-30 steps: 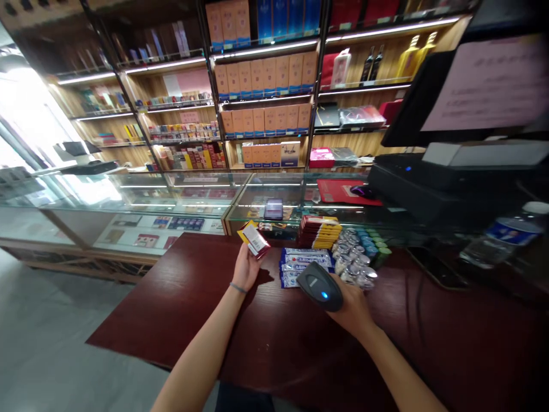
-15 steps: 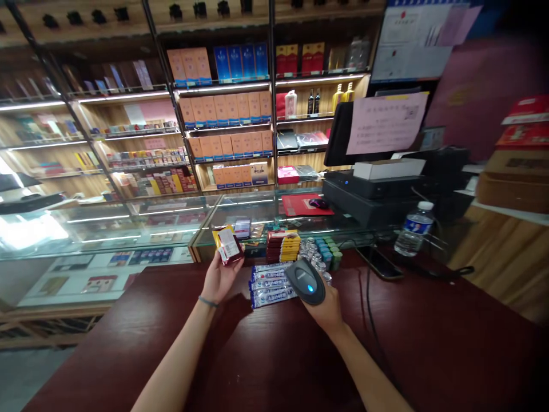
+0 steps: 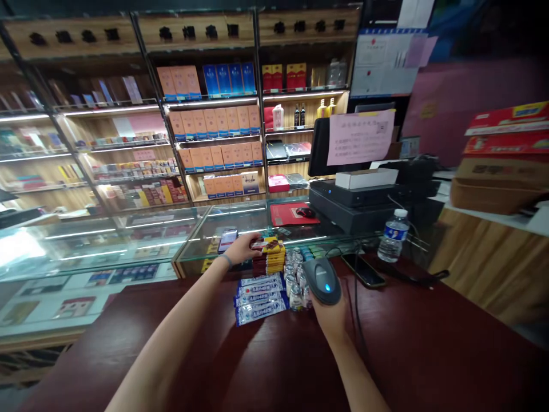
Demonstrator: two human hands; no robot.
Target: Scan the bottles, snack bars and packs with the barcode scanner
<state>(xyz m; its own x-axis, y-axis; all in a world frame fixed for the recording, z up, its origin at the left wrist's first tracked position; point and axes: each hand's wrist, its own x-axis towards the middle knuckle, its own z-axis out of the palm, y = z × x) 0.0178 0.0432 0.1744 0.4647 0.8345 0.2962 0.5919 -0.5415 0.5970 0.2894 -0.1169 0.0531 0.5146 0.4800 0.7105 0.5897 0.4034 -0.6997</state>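
My left hand [image 3: 242, 248] is at the far side of the table, its fingers closed on a red-and-yellow packet [image 3: 270, 245] at the top of a stack of like packets [image 3: 275, 263]. A dark grey barcode scanner [image 3: 322, 280] with a lit blue spot is gripped in my right hand [image 3: 330, 318], held above the table. Several blue-and-white sachets [image 3: 261, 298] lie overlapped in front of the stack. Between the sachets and the scanner stand rows of small clear jars [image 3: 295, 294]. Small green containers [image 3: 316, 252] sit behind, partly hidden by the scanner.
A phone [image 3: 363, 270] lies right of the scanner, near a water bottle [image 3: 393, 236] and a dark cable. Behind are a glass counter [image 3: 240, 220], a mouse [image 3: 305, 212] on a red folder [image 3: 281, 214], and a monitor [image 3: 319, 147]. Cardboard boxes [image 3: 493, 194] stand at right.
My left hand has carried the red-and-yellow packet from left of the goods over to the stack. The scanner remains in my right hand. The view has shifted slightly right and up.
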